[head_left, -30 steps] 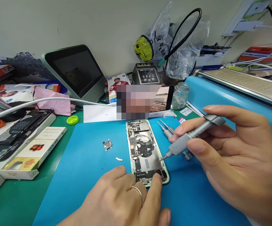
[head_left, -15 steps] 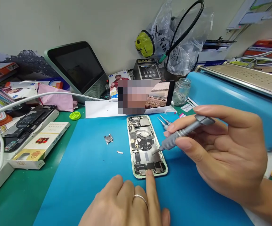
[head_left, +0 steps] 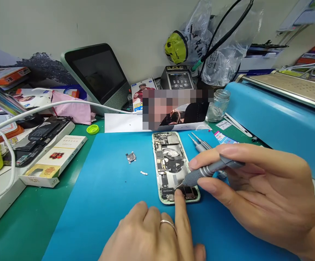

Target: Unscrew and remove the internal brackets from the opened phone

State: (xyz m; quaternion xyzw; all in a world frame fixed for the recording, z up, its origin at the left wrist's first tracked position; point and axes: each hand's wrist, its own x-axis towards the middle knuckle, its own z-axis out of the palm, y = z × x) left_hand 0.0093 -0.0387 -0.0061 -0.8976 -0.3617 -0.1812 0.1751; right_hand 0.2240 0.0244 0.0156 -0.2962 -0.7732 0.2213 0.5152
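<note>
An opened smartphone (head_left: 175, 159) with its insides bare lies on the blue mat (head_left: 97, 217). My right hand (head_left: 266, 185) grips a grey precision screwdriver (head_left: 201, 174), tilted so its thin tip reaches the phone's lower part. Right beside that tip, my left hand (head_left: 154, 235) presses its outstretched index finger on the phone's lower end; it holds nothing, and the other fingers are bent. Left of the phone are a small metal-and-black part (head_left: 131, 157) and a little silver bracket (head_left: 143, 173). Two more screwdrivers (head_left: 199, 142) lie to the right, partly behind my right hand.
Behind the mat, a second phone (head_left: 195, 112) with a lit screen leans upright, partly blurred out. A glass jar (head_left: 219, 105) stands next to it. On the left are a flat carton (head_left: 54, 159), a green cap (head_left: 92, 129) and a white cable (head_left: 65, 103) crossing overhead.
The screwdriver tip has moved down from the middle of the phone to its lower part, next to my left index finger. The whole view has shifted slightly; the leaning phone's picture has changed.
</note>
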